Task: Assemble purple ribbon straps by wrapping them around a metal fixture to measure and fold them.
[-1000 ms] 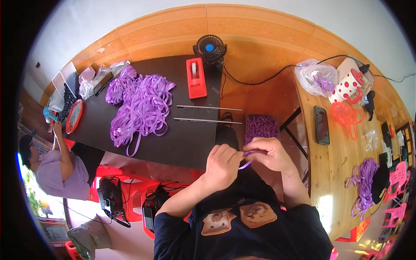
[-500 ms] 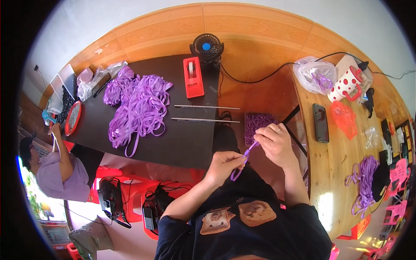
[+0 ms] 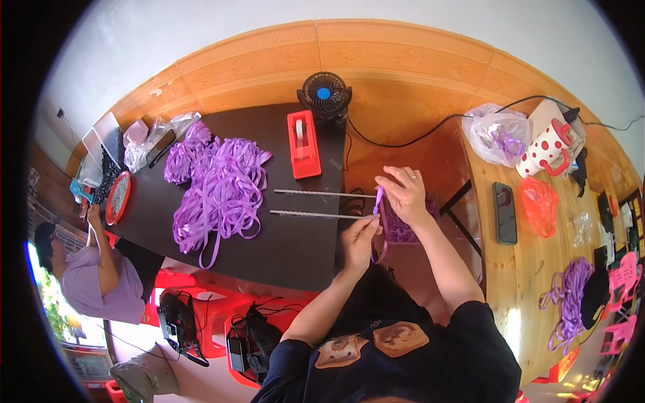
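A narrow purple ribbon [image 3: 378, 199] stretches between my two hands, by the free ends of two thin metal rods. My left hand [image 3: 359, 245] pinches its lower part, close to the tip of the nearer rod [image 3: 316, 214]. At the ribbon's upper end, my right hand [image 3: 406, 196] grips it with thumb and fingertips near the end of the farther rod [image 3: 322, 193]. Below the left fingers hangs a length of ribbon. Both rods lie side by side and jut past the dark table's right edge. Whether the ribbon loops round a rod tip I cannot tell.
On the dark table [image 3: 289, 252] lie a heap of purple ribbons [image 3: 225, 195] and a red tape dispenser [image 3: 304, 144], beside a black fan [image 3: 324, 94]. A ribbon-filled crate [image 3: 403, 234] stands below. The wooden table [image 3: 497, 289] holds a phone [image 3: 505, 213]. Another person [image 3: 101, 275] works at left.
Both hands have moved forward with the ribbon, up to the free ends of the metal rods. The view has tilted slightly, so the tables sit lower in the picture.
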`<state>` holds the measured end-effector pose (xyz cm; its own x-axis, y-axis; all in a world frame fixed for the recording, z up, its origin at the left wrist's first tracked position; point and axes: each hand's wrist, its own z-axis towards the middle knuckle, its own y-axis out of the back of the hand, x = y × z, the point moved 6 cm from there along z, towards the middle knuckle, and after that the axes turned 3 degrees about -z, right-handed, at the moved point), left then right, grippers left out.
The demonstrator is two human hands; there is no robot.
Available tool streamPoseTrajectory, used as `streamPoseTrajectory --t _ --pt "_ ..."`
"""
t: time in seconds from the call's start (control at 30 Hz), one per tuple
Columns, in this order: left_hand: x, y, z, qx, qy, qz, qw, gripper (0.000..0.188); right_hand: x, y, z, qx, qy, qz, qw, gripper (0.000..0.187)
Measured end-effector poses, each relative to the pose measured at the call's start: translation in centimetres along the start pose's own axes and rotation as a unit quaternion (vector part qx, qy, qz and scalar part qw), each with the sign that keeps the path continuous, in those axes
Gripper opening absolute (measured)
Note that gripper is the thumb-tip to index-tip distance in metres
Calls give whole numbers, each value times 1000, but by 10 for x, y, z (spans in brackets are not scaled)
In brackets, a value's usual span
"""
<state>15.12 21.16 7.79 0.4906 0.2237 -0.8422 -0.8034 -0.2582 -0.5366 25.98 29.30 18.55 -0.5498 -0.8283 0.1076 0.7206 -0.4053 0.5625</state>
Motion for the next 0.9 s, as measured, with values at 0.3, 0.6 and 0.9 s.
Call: streamPoseTrajectory --t 0.3,0.6,0.9 --pt "-1 14 6 -66 -13 -27 997 20 8 -52 3 -37 -26 97 994 31" --pt "4 25 12 -96 -44 -71 992 17 5 -79 -12 -25 -96 132 986 25" --pt "9 28 -25 -110 20 -13 994 14 12 -112 -77 82 -221 247 940 16"
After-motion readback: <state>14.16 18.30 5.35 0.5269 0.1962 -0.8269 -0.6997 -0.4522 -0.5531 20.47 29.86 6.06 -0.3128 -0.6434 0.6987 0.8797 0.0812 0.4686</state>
